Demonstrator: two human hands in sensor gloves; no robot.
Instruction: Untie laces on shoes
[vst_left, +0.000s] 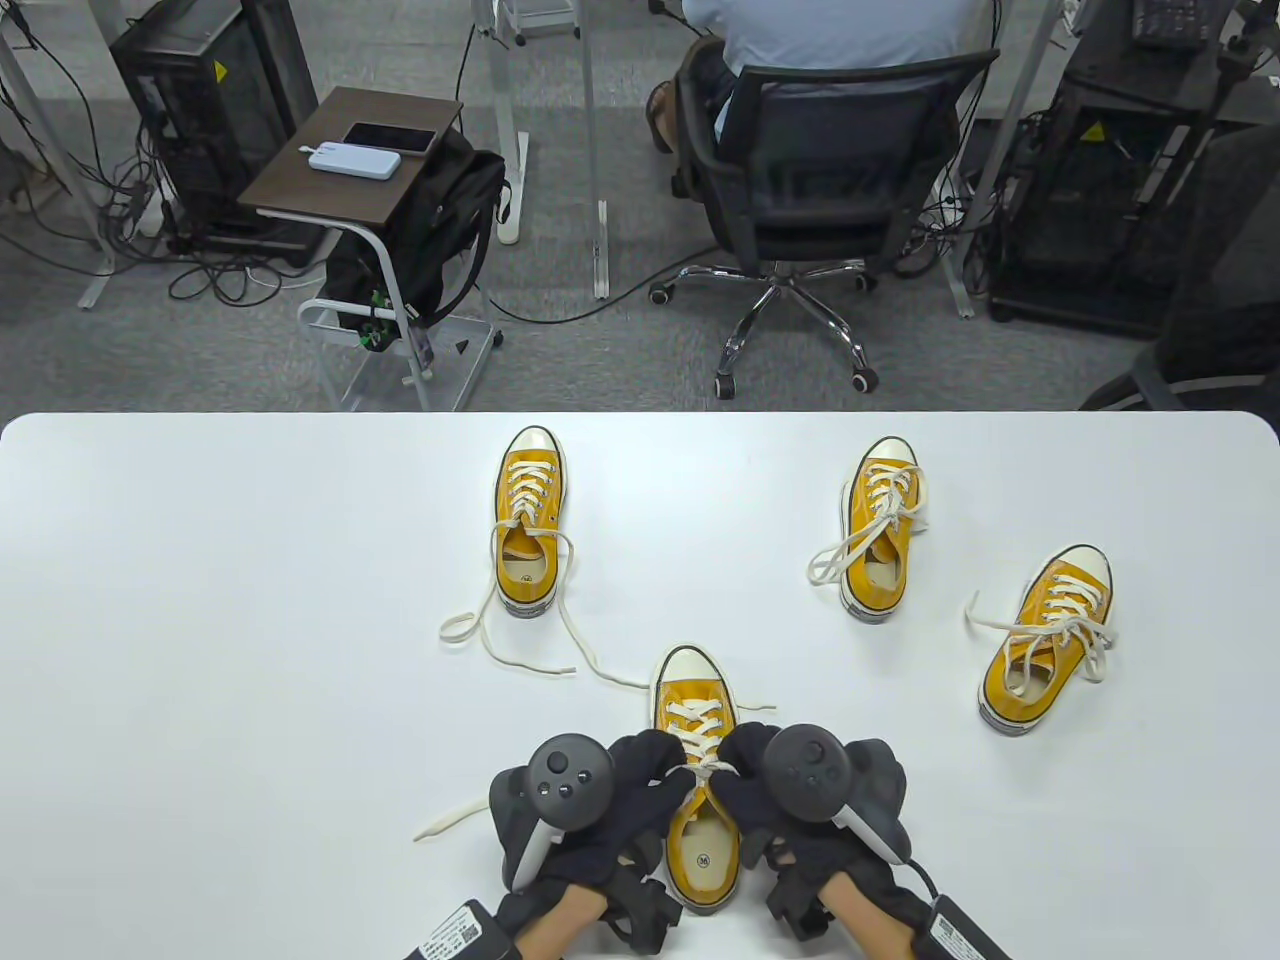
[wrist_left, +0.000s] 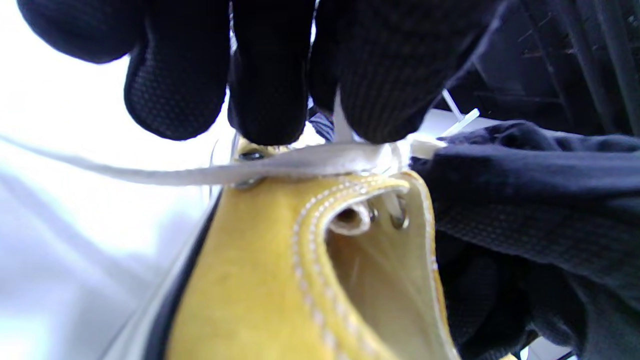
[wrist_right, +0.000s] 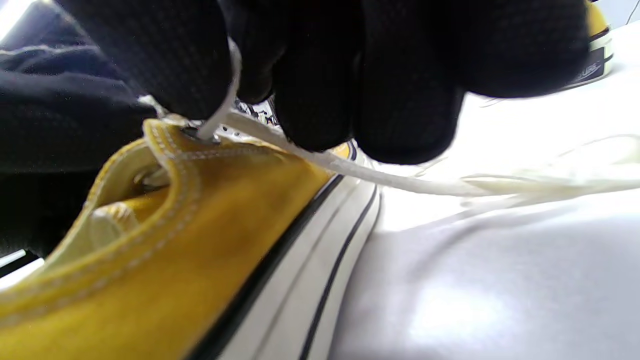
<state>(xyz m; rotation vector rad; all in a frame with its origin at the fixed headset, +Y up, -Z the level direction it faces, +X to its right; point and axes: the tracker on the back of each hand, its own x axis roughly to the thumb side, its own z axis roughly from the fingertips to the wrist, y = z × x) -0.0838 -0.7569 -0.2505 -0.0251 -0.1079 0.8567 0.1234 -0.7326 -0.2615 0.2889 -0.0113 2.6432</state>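
A yellow canvas shoe (vst_left: 698, 790) with white laces (vst_left: 700, 735) stands at the near middle of the table, toe pointing away. My left hand (vst_left: 640, 775) and right hand (vst_left: 740, 780) meet over its top eyelets, and both pinch the lace at the crossing. In the left wrist view the fingertips (wrist_left: 270, 100) press on a flat lace (wrist_left: 300, 162) drawn across the shoe's collar (wrist_left: 320, 225). In the right wrist view my fingers (wrist_right: 320, 85) grip a lace strand (wrist_right: 220, 112) that rises from an eyelet; another strand (wrist_right: 380, 177) trails off over the table. One loose lace end (vst_left: 450, 818) lies left of the shoe.
Three more yellow shoes stand on the white table (vst_left: 200, 650): one far left of centre (vst_left: 528, 520) with its laces trailing loose, one at the back right (vst_left: 882, 525) and one at the right (vst_left: 1045, 640), both with tied bows. A person sits in an office chair (vst_left: 830, 180) beyond the table.
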